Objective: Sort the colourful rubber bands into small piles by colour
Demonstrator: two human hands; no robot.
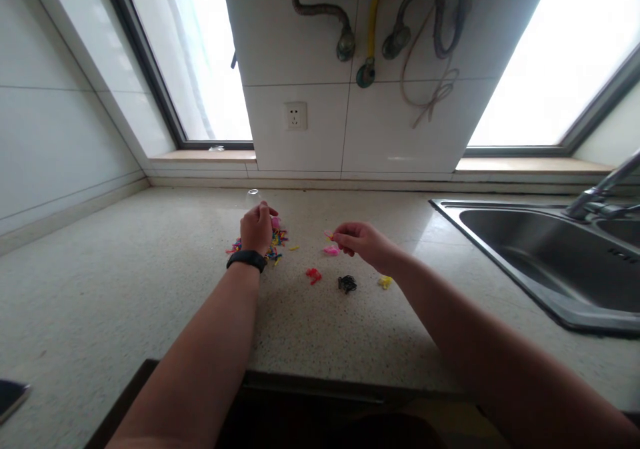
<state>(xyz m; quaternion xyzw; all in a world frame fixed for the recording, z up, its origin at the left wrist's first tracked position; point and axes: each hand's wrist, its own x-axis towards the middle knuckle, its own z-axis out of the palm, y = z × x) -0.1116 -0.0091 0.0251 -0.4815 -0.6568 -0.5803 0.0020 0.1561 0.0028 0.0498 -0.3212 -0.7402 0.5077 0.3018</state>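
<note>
My left hand (257, 228), with a black band on its wrist, is over a mixed pile of small coloured rubber bands (276, 239). Its fingers are curled closed beside a pink bit (275, 223); what they grip is hidden. To the right, my right hand (363, 241) pinches a tiny orange-pink rubber band (330, 236) just above a pink heap (331, 251). Nearer me lie separate small heaps: red bands (313, 276), black bands (347, 284) and yellow bands (385, 282). A lone yellow piece (294, 248) rests beside the mixed pile.
Behind my left hand stands a clear plastic cup (253, 198). A steel sink (515, 262) with a tap (600, 192) is set into the speckled counter (320, 336) at right. A dark flat object (11, 396) lies at the left edge. Hoses and a socket (295, 116) are on the wall.
</note>
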